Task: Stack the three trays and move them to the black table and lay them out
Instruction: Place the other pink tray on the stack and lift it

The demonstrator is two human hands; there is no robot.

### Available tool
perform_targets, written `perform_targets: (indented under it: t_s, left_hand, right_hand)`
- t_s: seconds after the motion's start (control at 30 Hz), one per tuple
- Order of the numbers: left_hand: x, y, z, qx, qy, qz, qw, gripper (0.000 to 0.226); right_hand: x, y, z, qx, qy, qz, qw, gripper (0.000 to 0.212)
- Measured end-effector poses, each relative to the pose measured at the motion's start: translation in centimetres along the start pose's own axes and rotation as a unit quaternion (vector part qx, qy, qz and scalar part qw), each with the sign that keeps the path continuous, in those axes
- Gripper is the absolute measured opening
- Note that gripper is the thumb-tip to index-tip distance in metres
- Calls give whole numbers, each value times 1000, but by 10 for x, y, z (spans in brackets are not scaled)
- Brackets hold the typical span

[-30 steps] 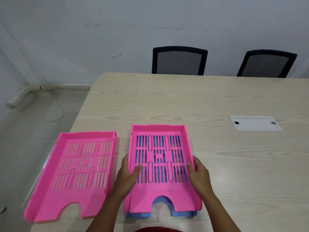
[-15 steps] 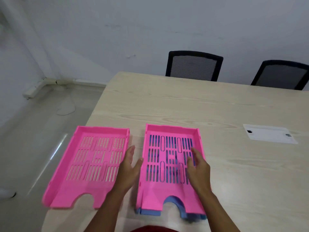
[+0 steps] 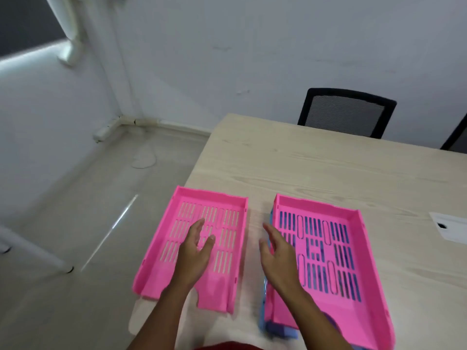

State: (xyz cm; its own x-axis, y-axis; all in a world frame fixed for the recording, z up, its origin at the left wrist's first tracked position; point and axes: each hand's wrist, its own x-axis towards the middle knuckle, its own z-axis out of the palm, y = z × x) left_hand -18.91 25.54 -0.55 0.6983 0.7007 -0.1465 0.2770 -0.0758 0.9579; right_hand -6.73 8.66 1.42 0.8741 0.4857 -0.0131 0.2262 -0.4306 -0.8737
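Two pink slotted trays lie on the pale wooden table point(image 3: 328, 168). The left pink tray point(image 3: 222, 203) lies alone near the table's left edge, partly overhanging it. The right pink tray point(image 3: 358, 248) sits nested on a blue tray point(image 3: 278, 330), whose edge shows along its left side and front. My left hand point(image 3: 194, 253) hovers open over the middle of the left tray. My right hand point(image 3: 278, 258) is open over the right stack's left wall, fingers spread. Neither hand holds anything.
A black mesh chair point(image 3: 346, 112) stands behind the table's far edge, with a second one point(image 3: 457, 137) at the right border. A white cable hatch point(image 3: 449, 226) sits in the tabletop at right. Bare floor and a white table leg point(image 3: 38, 253) lie to the left.
Both hands left the stacked pair and moved left; the left hand now hovers over the lone pink tray. The view swung left and up.
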Motion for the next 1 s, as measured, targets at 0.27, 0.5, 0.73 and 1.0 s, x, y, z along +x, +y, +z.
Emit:
perform_targets:
  t_s: [0.27,0.5,0.73,1.0]
  left_hand:
    - [10,-24,-68,16,105,-15,994,44]
    - [15,-41,-95,71,144,-91,983,59]
    - [20,-51,-106,36,99,-139,985,59]
    - [17,-58,-107,24,70,-164,984,54]
  right_hand:
    - [0,-21,63,13,-21,50,998,51]
    - [-11,-10,88,0,-12,126,992,61]
    - [-17,3,99,-1,-13,186,982,61]
    - [-15,3,100,50,-30,217,974,59]
